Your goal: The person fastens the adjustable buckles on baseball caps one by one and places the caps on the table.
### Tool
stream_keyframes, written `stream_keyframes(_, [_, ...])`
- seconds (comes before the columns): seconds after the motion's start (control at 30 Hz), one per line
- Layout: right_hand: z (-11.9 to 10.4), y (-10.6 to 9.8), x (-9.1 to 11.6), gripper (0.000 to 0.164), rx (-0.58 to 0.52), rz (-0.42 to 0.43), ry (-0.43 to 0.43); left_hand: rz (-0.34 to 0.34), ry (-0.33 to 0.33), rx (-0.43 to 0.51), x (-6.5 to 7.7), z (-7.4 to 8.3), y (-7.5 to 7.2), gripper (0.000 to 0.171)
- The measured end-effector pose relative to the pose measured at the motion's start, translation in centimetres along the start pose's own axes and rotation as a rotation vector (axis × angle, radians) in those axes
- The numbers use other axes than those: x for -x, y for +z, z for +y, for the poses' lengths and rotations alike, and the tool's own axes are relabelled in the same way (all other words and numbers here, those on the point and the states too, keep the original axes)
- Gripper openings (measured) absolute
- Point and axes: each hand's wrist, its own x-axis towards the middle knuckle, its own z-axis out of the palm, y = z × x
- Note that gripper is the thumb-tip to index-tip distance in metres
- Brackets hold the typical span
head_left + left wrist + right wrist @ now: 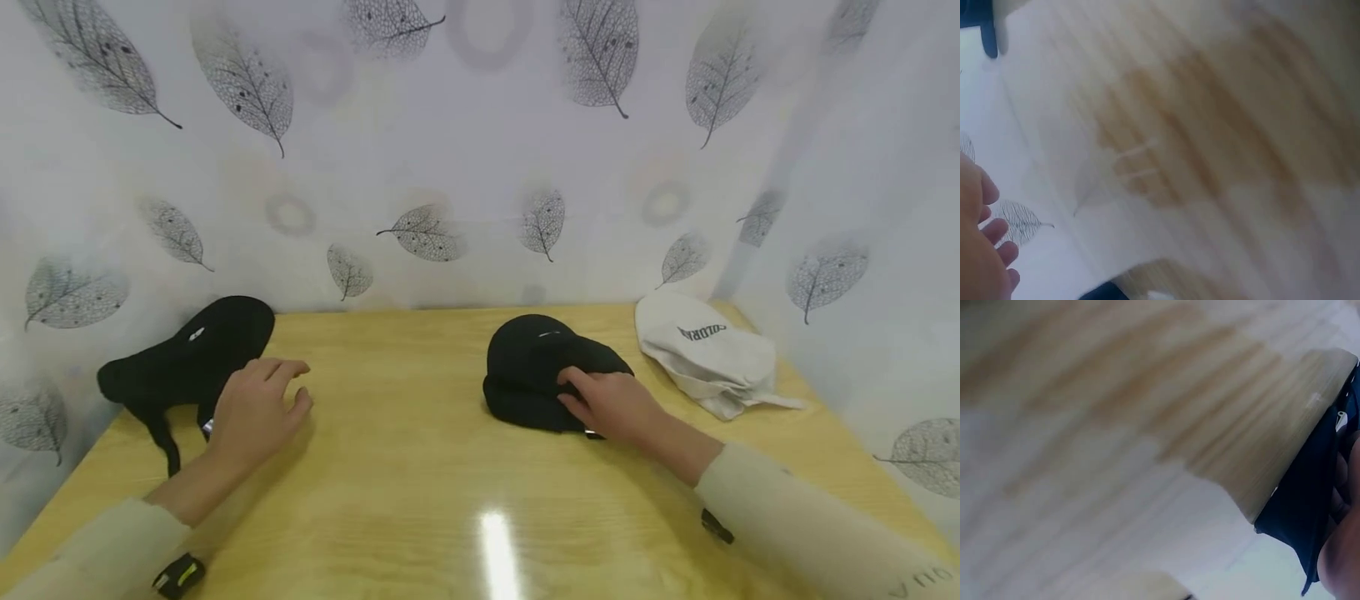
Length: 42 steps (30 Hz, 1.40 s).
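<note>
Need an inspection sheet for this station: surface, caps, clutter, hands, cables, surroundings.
Surface: wood-grain table, with a bright reflection toward the front.
Job's things: left black cap at the table's left side; middle black cap in the right hand; white cap with dark lettering, at the right.
Clutter: nothing seen.
Left hand: fingers loosely bent, holding nothing; next to the left black cap, contact can't be told.
Right hand: grips the middle black cap.
Cables: nothing seen.
Surroundings: pale leaf-print backdrop behind the table and at its sides.
</note>
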Motion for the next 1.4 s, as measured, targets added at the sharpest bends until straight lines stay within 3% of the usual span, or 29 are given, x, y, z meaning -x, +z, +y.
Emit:
stream_keyframes(0.13, [0.7,-0.1,0.8,0.027,0.017,-0.018,0.035,-0.001,-0.022,-0.037,0.9,-1.0,-0.6,0.024])
stream_keyframes(0.27, [2.0,-0.5,0.5,0.026,0.043,-0.029,0.093,0.027,-0.034,-0.051,0.5,-2.1,-1.0,0.026])
stream_keyframes(0.5, [3.5,-1.4,0.5,0.028,0.083,-0.063,0.165,-0.124,-0.238,-0.086,0.8,-3.5,-2.3,0.038])
stream_keyframes(0.7, [4.0,-2.1,1.3,0.028,0.105,-0.105,0.25,-0.175,-0.287,-0.126,1.2,-4.6,-2.8,0.047])
stream_keyframes(0.93, [4.6,-2.0,2.9,0.027,0.108,-0.131,0.27,-0.239,-0.351,-0.112,1.9,-5.2,-3.3,0.052])
stream_keyframes(1.17, [6.1,-2.9,2.8,0.026,0.113,-0.168,0.429,-0.184,-0.389,-0.083,1.1,-5.8,-3.6,0.053])
stream_keyframes(1.3, [6.4,-3.2,3.4,0.027,0.076,-0.241,0.518,-0.258,-0.462,-0.134,1.5,-6.1,-4.0,0.06])
stream_keyframes(1.4, [6.3,-3.2,4.0,0.028,0.069,-0.247,0.557,-0.309,-0.529,-0.16,2.1,-6.5,-4.3,0.069])
